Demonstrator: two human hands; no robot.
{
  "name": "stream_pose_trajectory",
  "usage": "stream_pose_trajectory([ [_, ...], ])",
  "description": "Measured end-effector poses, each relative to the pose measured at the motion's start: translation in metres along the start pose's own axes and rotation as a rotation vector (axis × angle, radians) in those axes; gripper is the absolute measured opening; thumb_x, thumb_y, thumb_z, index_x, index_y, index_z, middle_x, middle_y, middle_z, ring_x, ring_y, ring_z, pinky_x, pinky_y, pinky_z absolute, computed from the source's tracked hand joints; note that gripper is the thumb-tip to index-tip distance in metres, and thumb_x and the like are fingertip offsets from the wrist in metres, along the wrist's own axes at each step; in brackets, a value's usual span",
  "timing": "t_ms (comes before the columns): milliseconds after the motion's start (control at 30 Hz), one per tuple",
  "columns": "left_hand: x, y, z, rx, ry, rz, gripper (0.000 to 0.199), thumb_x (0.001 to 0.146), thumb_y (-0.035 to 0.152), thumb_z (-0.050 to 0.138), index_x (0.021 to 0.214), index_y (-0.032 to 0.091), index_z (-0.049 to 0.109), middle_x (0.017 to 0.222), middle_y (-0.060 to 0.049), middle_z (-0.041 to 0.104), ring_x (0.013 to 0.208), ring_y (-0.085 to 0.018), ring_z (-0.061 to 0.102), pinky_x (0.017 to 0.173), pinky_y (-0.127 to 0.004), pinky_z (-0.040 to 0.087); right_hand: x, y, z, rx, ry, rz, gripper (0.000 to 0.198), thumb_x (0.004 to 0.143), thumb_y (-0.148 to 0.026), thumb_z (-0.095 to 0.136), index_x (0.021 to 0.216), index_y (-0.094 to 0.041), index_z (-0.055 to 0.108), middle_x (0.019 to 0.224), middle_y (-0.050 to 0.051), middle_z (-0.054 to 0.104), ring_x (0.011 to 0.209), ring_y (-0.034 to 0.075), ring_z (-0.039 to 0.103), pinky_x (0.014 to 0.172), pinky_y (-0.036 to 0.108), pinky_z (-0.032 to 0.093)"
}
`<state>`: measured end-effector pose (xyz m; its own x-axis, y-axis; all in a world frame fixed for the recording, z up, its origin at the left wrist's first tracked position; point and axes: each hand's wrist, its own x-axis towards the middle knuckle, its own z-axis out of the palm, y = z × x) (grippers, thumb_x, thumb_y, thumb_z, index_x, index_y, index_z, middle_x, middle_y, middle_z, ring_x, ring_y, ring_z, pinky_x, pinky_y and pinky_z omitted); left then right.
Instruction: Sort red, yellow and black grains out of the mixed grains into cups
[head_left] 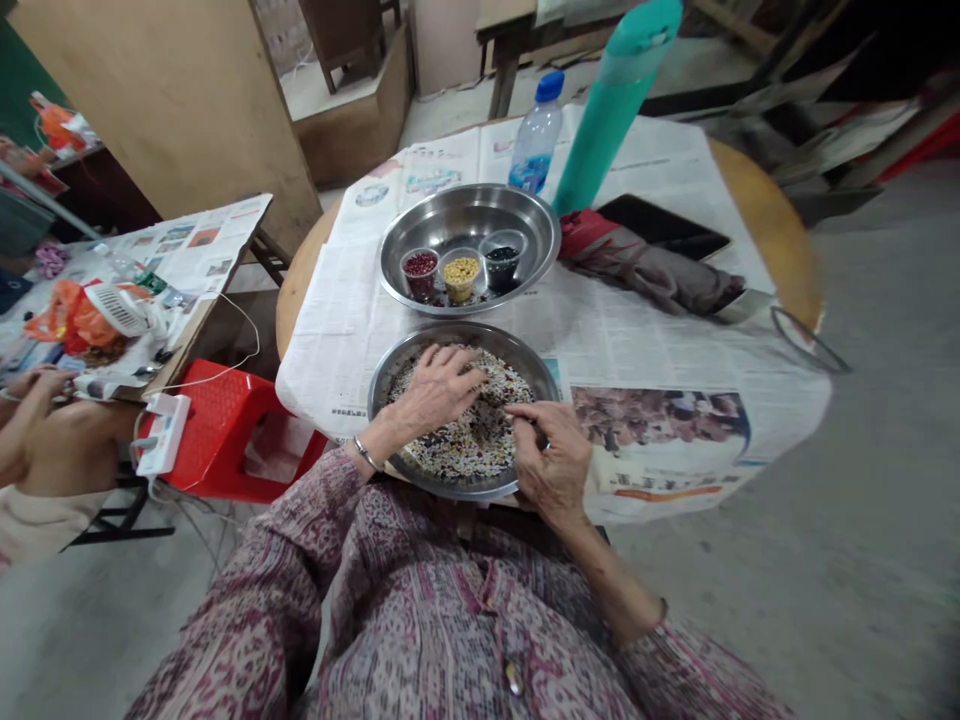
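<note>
In front of me is a metal basin [534, 362] holding a mix of pale grains [465, 450] with darker and reddish beans among them. My left hand [442, 388] lies over the grains on the left, fingers spread and stretched out. At the basin's right side, my right hand [553, 458] is closed, thumb and forefinger pinched together; a small dark thing shows by its fingers, its kind unclear. A second metal basin [420, 218] behind holds clear cups of red beans [420, 266], yellow beans [460, 270] and black beans [502, 262].
Newspaper [637, 340] covers the round table. Behind the far basin stand a blue-capped water bottle [535, 140] and a tall teal bottle [611, 115]. A folded umbrella [652, 265] lies right. At left are a red stool [232, 425], a power strip [163, 435] and another person's hand [41, 385].
</note>
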<state>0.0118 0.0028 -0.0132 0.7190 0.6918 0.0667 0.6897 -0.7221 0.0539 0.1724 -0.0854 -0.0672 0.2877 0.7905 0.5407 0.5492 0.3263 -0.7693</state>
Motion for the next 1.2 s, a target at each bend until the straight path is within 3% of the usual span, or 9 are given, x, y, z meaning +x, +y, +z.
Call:
stream_pose_trajectory([
  [167,-0.027,-0.018,-0.011,0.013,0.017,-0.258,0.029,0.096,0.038,0.061,0.12,0.021,0.062,0.129,-0.01,0.055,0.118,-0.027,0.05,0.097,-0.041,0.049,0.0,-0.004,-0.005,-0.21,-0.038,-0.066,0.019,0.092,-0.021,0.052,0.087,-0.023,0.07,0.083,0.003,0.074,0.085,0.02,0.065,0.092,0.04,0.043],
  [300,-0.053,-0.004,-0.006,-0.126,0.015,-0.239,0.029,0.095,0.037,0.064,0.121,0.024,0.061,0.122,-0.007,0.054,0.114,-0.024,0.052,0.098,-0.039,0.051,0.011,-0.013,-0.011,-0.49,-0.233,-0.195,0.018,0.093,-0.023,0.053,0.094,-0.022,0.071,0.089,0.003,0.076,0.092,0.023,0.063,0.101,0.045,0.033],
  [467,-0.057,0.02,-0.003,-0.237,-0.076,-0.097,0.026,0.1,0.01,0.043,0.11,0.021,0.064,0.112,-0.005,0.057,0.108,-0.018,0.055,0.095,-0.032,0.052,0.043,-0.021,0.01,-0.666,-0.49,-0.217,0.03,0.097,-0.028,0.049,0.116,-0.017,0.068,0.115,0.013,0.072,0.101,0.028,0.057,0.085,0.041,0.04],
  [600,-0.056,0.013,-0.006,-0.179,-0.069,-0.165,0.03,0.094,0.003,0.042,0.108,0.02,0.062,0.112,-0.006,0.057,0.108,-0.018,0.055,0.095,-0.033,0.054,0.058,-0.022,0.033,-0.6,-0.637,-0.253,0.035,0.096,-0.035,0.053,0.125,-0.019,0.066,0.125,0.015,0.065,0.112,0.031,0.053,0.084,0.039,0.044],
  [733,-0.055,-0.006,-0.006,-0.114,0.014,-0.343,0.028,0.096,0.005,0.04,0.107,0.019,0.062,0.113,-0.007,0.058,0.106,-0.02,0.054,0.094,-0.035,0.054,0.056,-0.013,0.031,-0.415,-0.842,-0.314,0.022,0.094,-0.018,0.053,0.105,-0.021,0.071,0.103,0.01,0.067,0.102,0.023,0.06,0.084,0.032,0.047],
  [867,-0.043,-0.012,-0.004,-0.096,0.092,-0.366,0.026,0.099,0.018,0.046,0.122,0.018,0.059,0.131,-0.011,0.054,0.119,-0.025,0.049,0.101,-0.042,0.05,0.047,-0.003,0.007,-0.397,-0.818,-0.278,0.03,0.087,-0.006,0.05,0.1,-0.021,0.071,0.096,0.007,0.067,0.086,0.019,0.063,0.078,0.03,0.048],
  [1000,-0.018,-0.004,-0.003,-0.081,0.08,-0.357,0.041,0.098,0.03,0.056,0.137,0.018,0.051,0.147,-0.015,0.044,0.129,-0.032,0.044,0.101,-0.049,0.048,0.036,-0.005,-0.01,-0.294,-0.767,-0.337,0.022,0.088,-0.013,0.054,0.096,-0.024,0.071,0.097,0.005,0.069,0.095,0.02,0.063,0.086,0.033,0.05],
  [1100,-0.005,0.003,-0.002,-0.123,-0.002,-0.249,0.03,0.099,0.022,0.051,0.127,0.02,0.059,0.133,-0.011,0.055,0.12,-0.027,0.05,0.103,-0.045,0.047,0.029,-0.008,-0.011,-0.298,-0.795,-0.363,0.012,0.09,-0.022,0.059,0.095,-0.024,0.07,0.1,0.006,0.067,0.099,0.022,0.062,0.084,0.034,0.051],
  [1200,-0.007,0.009,-0.003,-0.182,-0.091,-0.11,0.028,0.097,0.008,0.044,0.111,0.018,0.066,0.113,-0.007,0.061,0.107,-0.02,0.055,0.1,-0.035,0.048,0.03,-0.004,-0.009,-0.383,-0.779,-0.328,0.015,0.09,-0.016,0.055,0.094,-0.022,0.069,0.094,0.007,0.065,0.094,0.022,0.061,0.081,0.032,0.05],
])
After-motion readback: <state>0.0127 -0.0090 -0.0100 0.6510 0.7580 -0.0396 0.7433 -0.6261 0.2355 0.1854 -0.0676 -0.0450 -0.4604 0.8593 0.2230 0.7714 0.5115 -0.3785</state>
